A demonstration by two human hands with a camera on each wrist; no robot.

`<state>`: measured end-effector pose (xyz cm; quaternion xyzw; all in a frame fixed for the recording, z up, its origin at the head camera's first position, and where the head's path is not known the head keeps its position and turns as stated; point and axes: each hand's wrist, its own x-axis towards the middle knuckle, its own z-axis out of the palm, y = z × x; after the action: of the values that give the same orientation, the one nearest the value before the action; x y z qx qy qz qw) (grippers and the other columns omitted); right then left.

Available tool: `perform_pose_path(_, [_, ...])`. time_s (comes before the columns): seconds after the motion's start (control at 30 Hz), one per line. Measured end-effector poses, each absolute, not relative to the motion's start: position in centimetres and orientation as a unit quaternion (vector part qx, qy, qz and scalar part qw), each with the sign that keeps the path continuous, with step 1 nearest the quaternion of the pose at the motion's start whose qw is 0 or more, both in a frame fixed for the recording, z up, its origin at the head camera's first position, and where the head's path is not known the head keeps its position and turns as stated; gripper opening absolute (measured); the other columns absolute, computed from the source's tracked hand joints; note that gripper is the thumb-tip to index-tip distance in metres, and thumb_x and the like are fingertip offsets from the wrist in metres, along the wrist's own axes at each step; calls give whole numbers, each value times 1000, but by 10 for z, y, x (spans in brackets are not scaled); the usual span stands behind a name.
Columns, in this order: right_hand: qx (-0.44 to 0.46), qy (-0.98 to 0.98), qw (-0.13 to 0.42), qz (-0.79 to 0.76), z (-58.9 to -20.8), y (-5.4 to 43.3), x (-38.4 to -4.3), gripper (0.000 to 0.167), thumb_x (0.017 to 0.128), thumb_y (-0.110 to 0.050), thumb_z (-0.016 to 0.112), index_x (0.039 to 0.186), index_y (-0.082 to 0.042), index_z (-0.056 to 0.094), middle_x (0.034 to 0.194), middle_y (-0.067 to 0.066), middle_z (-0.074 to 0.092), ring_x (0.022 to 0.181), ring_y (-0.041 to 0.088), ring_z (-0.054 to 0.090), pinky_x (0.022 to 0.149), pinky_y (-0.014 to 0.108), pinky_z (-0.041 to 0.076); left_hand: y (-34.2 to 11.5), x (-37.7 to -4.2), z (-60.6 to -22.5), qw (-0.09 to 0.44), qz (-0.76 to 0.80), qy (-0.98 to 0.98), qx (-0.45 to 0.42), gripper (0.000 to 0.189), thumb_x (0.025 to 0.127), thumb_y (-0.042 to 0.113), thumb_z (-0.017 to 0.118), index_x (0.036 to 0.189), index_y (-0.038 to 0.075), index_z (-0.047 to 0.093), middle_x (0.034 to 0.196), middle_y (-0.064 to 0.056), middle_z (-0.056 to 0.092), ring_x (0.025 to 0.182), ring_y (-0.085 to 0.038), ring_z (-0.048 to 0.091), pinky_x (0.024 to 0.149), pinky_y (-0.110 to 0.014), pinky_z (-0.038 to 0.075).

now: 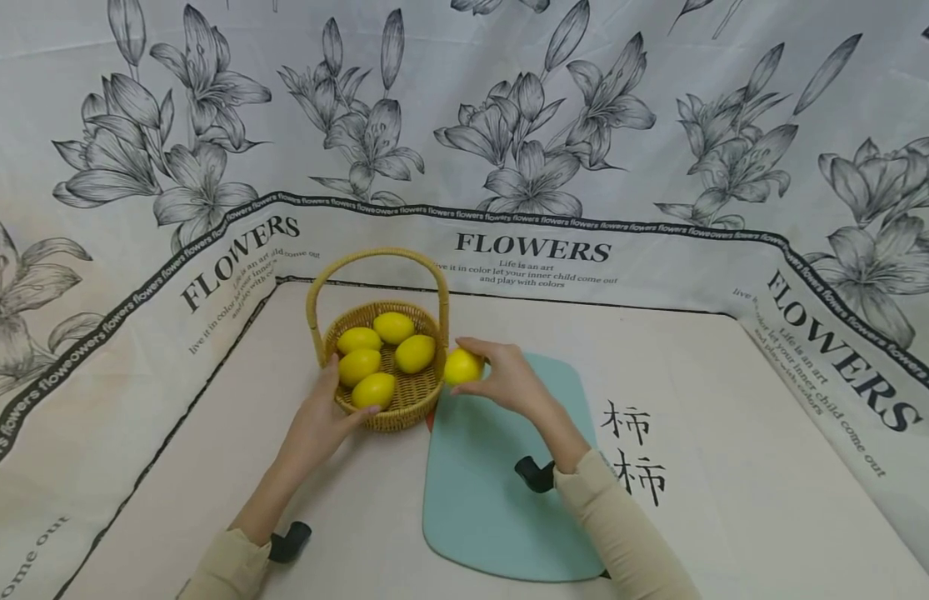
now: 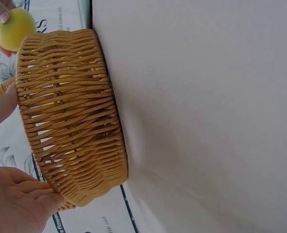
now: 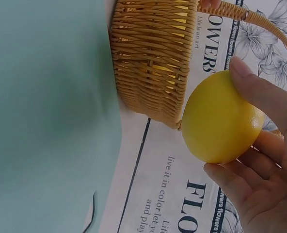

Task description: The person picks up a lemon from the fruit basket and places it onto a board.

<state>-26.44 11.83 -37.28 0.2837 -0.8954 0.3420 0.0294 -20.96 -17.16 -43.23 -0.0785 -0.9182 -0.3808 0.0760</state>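
Observation:
A woven wicker basket (image 1: 404,412) with an arched handle stands upright on the table, and several yellow lemons (image 1: 373,390) lie in it. My left hand (image 1: 322,417) grips the basket's near-left side, thumb on the rim and fingers round the side, as the left wrist view also shows. Between the thumb and fingers of my right hand (image 1: 512,379) is another lemon (image 3: 222,119). This lemon is just right of the basket's rim, above the far end of a light blue-green cutting board (image 1: 501,483).
A floral cloth (image 1: 524,150) with printed lettering rises behind and on both sides. The white table surface (image 1: 734,433) carries black printed characters (image 1: 636,450) right of the board. A small orange-red patch shows between basket and board.

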Motion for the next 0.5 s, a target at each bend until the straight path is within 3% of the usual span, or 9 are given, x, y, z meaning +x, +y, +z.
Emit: perform_pose_path(0.5, [261, -902, 28, 343, -384, 130, -274, 72, 73, -21, 86, 135, -2, 55, 136, 11, 55, 120, 28, 55, 101, 40, 45, -172, -210, -434, 80, -381, -918, -82, 105, 87, 50, 67, 152, -5, 6, 158, -23, 7, 143, -39, 13, 113, -55, 21])
